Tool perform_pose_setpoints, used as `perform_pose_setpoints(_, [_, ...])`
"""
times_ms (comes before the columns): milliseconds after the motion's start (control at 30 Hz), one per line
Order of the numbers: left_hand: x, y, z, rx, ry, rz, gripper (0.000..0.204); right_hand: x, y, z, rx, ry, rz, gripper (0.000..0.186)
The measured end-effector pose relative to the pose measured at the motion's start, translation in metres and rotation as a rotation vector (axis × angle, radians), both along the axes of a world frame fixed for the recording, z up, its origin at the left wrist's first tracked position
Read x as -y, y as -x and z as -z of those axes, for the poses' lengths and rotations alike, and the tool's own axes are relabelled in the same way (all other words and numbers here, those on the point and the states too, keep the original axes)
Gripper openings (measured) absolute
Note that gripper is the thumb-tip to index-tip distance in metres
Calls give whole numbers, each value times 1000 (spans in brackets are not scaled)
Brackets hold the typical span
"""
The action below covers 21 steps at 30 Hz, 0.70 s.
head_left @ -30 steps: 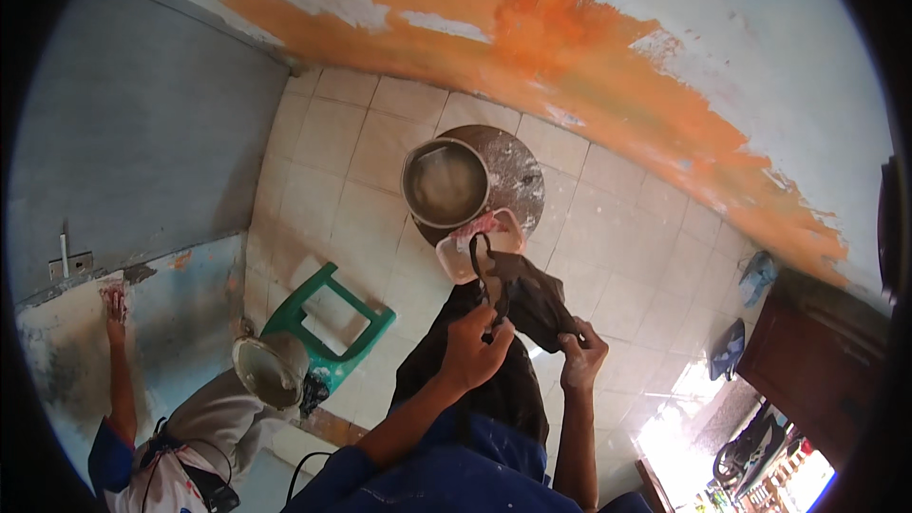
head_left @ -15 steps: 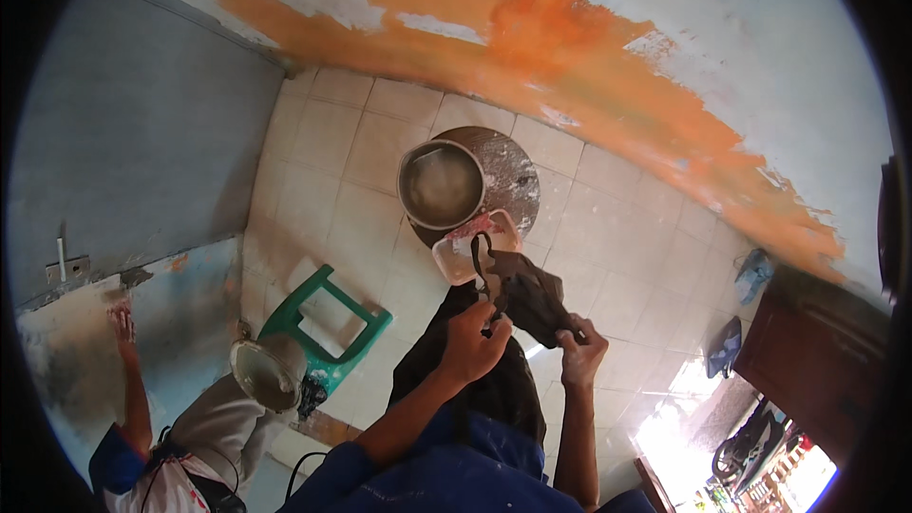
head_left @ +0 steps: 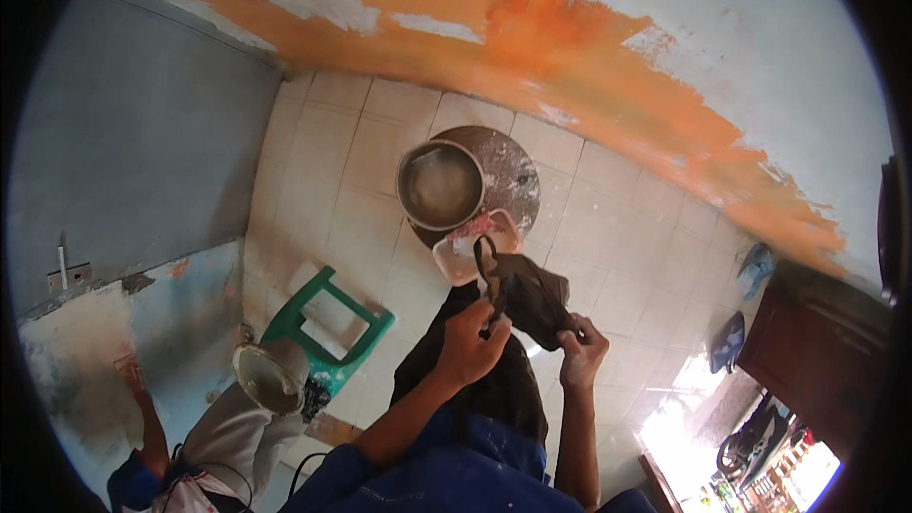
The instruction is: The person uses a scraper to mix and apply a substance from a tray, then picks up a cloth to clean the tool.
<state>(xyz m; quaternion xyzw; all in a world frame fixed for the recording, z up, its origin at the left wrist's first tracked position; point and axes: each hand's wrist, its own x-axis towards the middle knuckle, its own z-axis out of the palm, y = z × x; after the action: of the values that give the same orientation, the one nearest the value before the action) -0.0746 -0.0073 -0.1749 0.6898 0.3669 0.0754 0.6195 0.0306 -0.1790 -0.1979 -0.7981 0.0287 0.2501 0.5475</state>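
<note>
My left hand (head_left: 472, 347) and right hand (head_left: 581, 353) both grip a dark cloth (head_left: 532, 296) above the bucket (head_left: 441, 184) and tub (head_left: 478, 245) on the floor (head_left: 608, 218); it looks partly unfolded, untouched by either.

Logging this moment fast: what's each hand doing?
Left hand: closed on the dark tool.
Right hand: closed on the dark cloth.

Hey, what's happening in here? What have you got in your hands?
Seen from above, a person holds a dark pouch-like cloth with both hands: the left hand grips its strap, the right hand pinches its lower edge. Below on the tiled floor sit a round metal basin and a small plastic tub. At the lower left, another person touches the wall beside a green stool.
</note>
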Motion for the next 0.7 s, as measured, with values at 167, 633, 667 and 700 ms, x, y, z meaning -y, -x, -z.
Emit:
perform_pose_setpoints(167, [3, 4, 13, -12, 35, 0, 21, -8, -4, 2, 54, 73, -50, 28])
perform_pose_setpoints(633, [9, 3, 3, -40, 49, 39, 21, 21, -4, 31, -61, 34, 73, 38])
perform_pose_setpoints(667, [12, 4, 3, -30, 64, 38, 21, 26, -4, 36, -31, 53, 101, 36])
perform_pose_setpoints(700, [13, 1, -2, -20, 40, 53, 21, 30, -6, 40, -63, 53, 130, 35])
